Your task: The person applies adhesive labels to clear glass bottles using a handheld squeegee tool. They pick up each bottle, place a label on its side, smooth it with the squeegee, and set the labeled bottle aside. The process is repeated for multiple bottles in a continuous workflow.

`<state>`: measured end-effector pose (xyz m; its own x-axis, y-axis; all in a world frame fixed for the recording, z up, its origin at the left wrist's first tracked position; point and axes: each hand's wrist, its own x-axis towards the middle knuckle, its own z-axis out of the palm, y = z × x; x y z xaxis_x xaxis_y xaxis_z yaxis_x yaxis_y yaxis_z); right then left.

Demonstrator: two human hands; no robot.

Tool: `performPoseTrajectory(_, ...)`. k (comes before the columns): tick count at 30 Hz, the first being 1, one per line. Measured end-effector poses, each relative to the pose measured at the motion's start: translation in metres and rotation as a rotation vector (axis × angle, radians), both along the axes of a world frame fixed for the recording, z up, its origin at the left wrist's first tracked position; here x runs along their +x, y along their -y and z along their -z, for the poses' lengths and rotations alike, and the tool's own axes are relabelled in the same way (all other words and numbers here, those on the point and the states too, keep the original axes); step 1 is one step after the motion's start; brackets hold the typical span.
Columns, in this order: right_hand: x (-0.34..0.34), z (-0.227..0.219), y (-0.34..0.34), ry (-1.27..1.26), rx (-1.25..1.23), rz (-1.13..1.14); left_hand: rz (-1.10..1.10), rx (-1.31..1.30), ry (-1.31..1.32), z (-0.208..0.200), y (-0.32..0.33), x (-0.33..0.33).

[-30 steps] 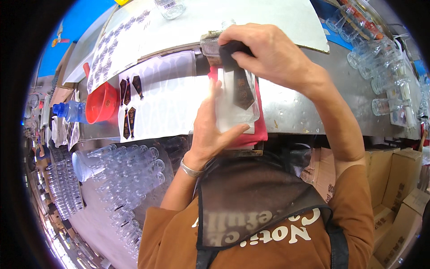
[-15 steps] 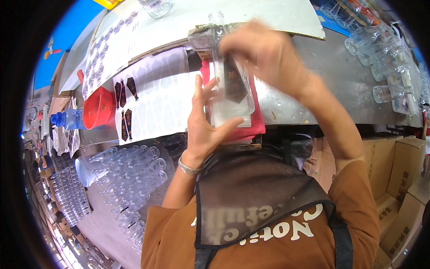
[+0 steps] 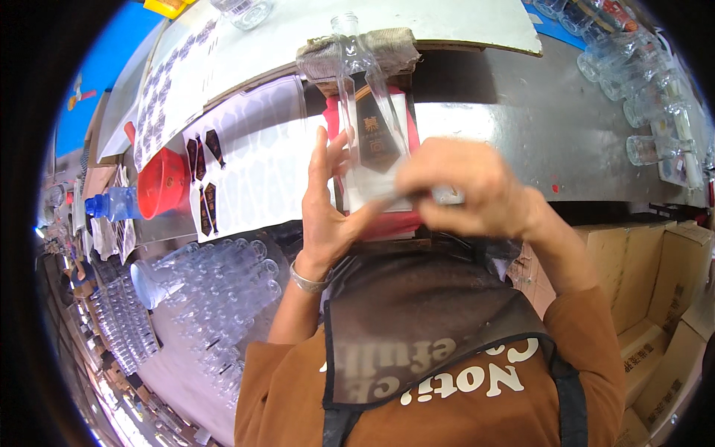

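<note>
A clear glass bottle (image 3: 351, 45) lies on its back, its neck across a cloth-wrapped rest (image 3: 398, 51) and its base toward me. A dark, tie-shaped label (image 3: 380, 141) with gold characters shows on its body. My left hand (image 3: 326, 205) grips the lower left side of the bottle, fingers along the edge and thumb by the base. At the lower right corner of the bottle is my right hand (image 3: 477, 182), curled and smeared by motion. Something thin and greyish seems to be in its fingers, too blurred to name. Under the bottle are white padding and a red cloth (image 3: 402, 223).
Left of the bottle lies a backing sheet (image 3: 261, 149) with several dark labels, beside a red bowl (image 3: 161, 182) and a blue-capped bottle (image 3: 112, 203). Glass bottles (image 3: 223, 283) crowd the lower left; more glassware (image 3: 622, 74) stands at right. Cardboard boxes (image 3: 625, 276) sit below right.
My right hand has moved from the bottle's shoulder down to its lower right corner, uncovering the neck and label. My left hand stays at the left side, its thumb closer to the base.
</note>
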<state>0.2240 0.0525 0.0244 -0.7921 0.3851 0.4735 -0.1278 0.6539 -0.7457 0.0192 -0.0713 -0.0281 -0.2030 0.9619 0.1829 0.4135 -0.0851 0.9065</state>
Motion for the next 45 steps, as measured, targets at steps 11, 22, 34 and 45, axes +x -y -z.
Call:
performPoseTrajectory(11, -0.029, -0.004, -0.052, -0.043, 0.227, 0.22, -0.013, 0.01, -0.005, -0.003, 0.0, 0.006)
performPoseTrajectory(22, -0.067, -0.028, -0.087, -0.074, 0.512, 0.329, -0.026, 0.035, -0.001, -0.007, 0.001, 0.012)
performPoseTrajectory(34, -0.03, -0.004, -0.056, -0.147, 0.233, 0.189, -0.024, 0.145, -0.205, -0.01, -0.001, 0.018)
performPoseTrajectory(45, 0.011, 0.047, -0.012, 0.177, -1.121, 0.189, 0.026, 0.075, 0.348, -0.012, -0.008, 0.026)
